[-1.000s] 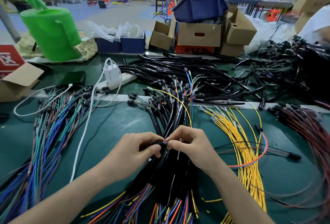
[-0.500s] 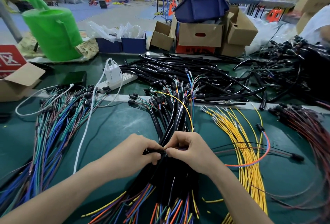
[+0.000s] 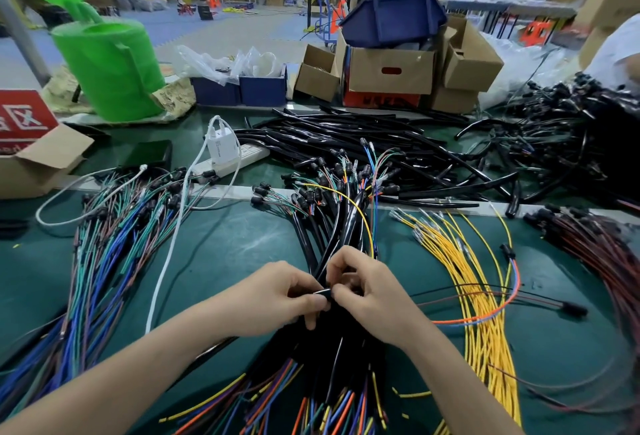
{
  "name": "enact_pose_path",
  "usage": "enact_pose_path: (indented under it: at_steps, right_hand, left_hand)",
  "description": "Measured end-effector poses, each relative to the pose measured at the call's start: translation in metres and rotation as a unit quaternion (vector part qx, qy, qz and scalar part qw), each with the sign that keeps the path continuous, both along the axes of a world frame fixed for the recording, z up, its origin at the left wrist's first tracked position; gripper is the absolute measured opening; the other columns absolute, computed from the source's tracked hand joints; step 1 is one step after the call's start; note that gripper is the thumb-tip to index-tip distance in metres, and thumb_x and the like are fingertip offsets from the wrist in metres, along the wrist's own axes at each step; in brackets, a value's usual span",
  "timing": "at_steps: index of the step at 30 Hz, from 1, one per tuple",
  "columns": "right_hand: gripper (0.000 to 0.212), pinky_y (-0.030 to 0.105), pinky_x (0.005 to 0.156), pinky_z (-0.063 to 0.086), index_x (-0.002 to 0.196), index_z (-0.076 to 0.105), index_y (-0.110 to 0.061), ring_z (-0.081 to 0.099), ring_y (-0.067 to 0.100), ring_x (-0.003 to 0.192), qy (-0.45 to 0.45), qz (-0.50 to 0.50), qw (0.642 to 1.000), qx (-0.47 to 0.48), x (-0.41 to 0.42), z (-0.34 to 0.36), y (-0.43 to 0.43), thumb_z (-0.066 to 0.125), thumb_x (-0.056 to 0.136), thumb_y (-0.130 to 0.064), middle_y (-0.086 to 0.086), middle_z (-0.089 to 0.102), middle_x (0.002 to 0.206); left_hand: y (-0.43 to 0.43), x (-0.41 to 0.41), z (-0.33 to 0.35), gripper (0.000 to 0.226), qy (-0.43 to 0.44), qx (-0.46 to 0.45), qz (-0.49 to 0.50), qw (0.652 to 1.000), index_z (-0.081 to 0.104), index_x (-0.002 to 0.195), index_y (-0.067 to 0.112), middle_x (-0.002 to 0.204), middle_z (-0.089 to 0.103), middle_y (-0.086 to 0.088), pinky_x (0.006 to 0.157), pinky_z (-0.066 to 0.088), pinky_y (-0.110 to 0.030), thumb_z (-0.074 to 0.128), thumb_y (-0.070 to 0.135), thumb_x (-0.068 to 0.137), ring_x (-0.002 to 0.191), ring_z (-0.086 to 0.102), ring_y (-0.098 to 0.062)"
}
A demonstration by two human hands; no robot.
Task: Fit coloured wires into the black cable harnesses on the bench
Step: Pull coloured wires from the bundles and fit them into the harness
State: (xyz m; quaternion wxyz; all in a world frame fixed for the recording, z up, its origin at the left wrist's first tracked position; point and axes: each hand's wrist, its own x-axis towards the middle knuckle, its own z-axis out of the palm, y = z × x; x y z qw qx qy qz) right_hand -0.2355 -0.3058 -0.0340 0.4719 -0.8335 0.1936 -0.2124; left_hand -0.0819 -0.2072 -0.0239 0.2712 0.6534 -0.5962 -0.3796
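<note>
A thick bundle of black cable harnesses (image 3: 332, 226) runs down the middle of the green bench, with coloured wire ends fanning out at its near end (image 3: 311, 407). My left hand (image 3: 273, 299) pinches the end of one black sleeve (image 3: 322, 292) above the bundle. My right hand (image 3: 367, 291) meets it from the right, fingers curled and pinching at the sleeve's mouth; what they hold is hidden. A single yellow wire (image 3: 360, 213) arcs out of the bundle toward my right hand.
Blue and green wires (image 3: 104, 261) lie left, yellow wires (image 3: 471, 282) right, dark red ones (image 3: 602, 254) far right. Loose black sleeves (image 3: 363, 143) lie behind, beside a power strip with charger (image 3: 225, 154). Cardboard boxes (image 3: 391, 71) and a green watering can (image 3: 110, 67) stand at the back.
Both hands have stayed together over the bundle; the coloured wire tips seen between the fingers a second ago are out of sight, and the hands sit closer.
</note>
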Motion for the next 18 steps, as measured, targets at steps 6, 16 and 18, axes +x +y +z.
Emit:
enact_pose_path:
  at_steps: [6,16,18]
  right_hand:
    - [0.010,0.028,0.059,0.042,0.081,0.053,-0.008,0.054,0.019,0.062,-0.018,0.018,0.999,0.032,-0.003,0.003,-0.001,0.051,0.073,-0.003,0.001,0.056,0.070]
    - [0.011,0.021,0.072,0.049,0.086,0.073,-0.014,0.065,0.008,0.076,-0.009,0.043,0.996,0.083,-0.008,0.001,-0.011,0.073,0.080,-0.004,-0.001,0.070,0.081]
    - [0.013,0.023,0.074,0.049,0.087,0.074,-0.015,0.064,0.010,0.077,-0.017,0.049,0.996,0.078,-0.009,0.003,-0.012,0.072,0.080,-0.003,-0.002,0.068,0.082]
  left_hand:
    - [-0.006,0.001,0.009,0.023,0.035,0.044,-0.022,0.998,0.066,0.079,0.018,0.056,0.061,0.008,0.042,0.034,-0.015,0.051,0.020,0.096,0.041,0.041,-0.005]
    - [-0.004,0.033,0.011,0.029,0.208,0.193,-0.076,0.956,0.071,0.097,0.015,0.062,0.047,0.006,0.040,0.021,-0.012,0.052,0.035,0.090,0.045,0.025,-0.006]
    - [-0.004,0.036,0.012,0.029,0.221,0.199,-0.087,0.951,0.071,0.099,0.015,0.062,0.048,0.006,0.041,0.021,-0.012,0.051,0.034,0.092,0.045,0.025,-0.006]
